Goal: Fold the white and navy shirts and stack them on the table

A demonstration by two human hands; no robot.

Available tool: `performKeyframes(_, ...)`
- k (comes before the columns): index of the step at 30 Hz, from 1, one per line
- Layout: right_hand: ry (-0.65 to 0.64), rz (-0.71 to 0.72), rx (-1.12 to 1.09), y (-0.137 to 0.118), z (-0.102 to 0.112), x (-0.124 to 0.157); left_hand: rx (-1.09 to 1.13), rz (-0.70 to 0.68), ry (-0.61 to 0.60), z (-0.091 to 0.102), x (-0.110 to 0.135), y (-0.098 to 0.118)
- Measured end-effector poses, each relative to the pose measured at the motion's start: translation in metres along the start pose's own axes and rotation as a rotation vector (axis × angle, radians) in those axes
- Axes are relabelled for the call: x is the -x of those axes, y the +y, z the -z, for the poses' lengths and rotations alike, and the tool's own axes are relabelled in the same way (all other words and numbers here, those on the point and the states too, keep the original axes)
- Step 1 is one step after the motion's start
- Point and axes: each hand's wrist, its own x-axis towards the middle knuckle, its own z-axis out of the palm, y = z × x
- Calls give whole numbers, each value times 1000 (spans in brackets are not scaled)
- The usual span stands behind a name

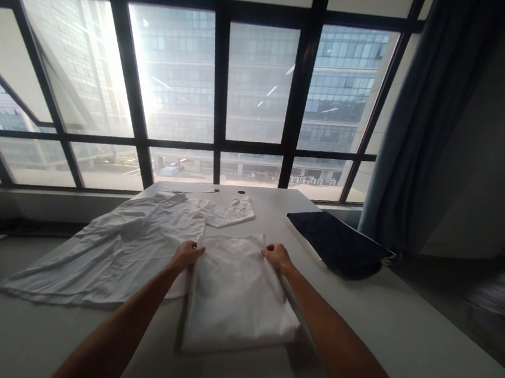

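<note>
Pinching the far corners of a folded white cloth (236, 301), the fingers of the left hand (188, 254) and right hand (278, 256) are closed on it, at the middle of the tabletop (400, 331). Folding seems largely done on this piece; the white garment (132, 254) at its left lies spread and creased, apparently not yet folded. No container can be made out.

Dim foreground, hazy glare from windows (169, 78) (strongest leftward), dark right edge

White table (404, 331) bears spread garment (123, 259), dark cloth (336, 243)
</note>
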Motion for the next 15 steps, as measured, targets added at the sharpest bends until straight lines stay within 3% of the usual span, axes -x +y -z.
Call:
performKeyframes(3,-3,6,-334,2,0,-4,243,0,-47,0,-4,3)
performKeyframes(5,-15,-36,-526,-1,2,-7,529,-7,-136,-1,-6,10)
performKeyframes(7,-30,-76,-657,-5,4,-10,767,-19,-218,-3,-8,17)
performKeyframes(8,-30,-82,-684,-6,4,-11,779,-25,-232,-5,-9,19)
performKeyframes(10,-1,-69,-594,-7,5,-12,564,-19,-171,-7,-12,19)
performKeyframes(12,62,-30,-305,-6,5,-10,241,-5,-41,-8,-13,16)
performKeyframes(15,128,94,176,-8,4,-5,-62,-69,123,-11,-7,12)
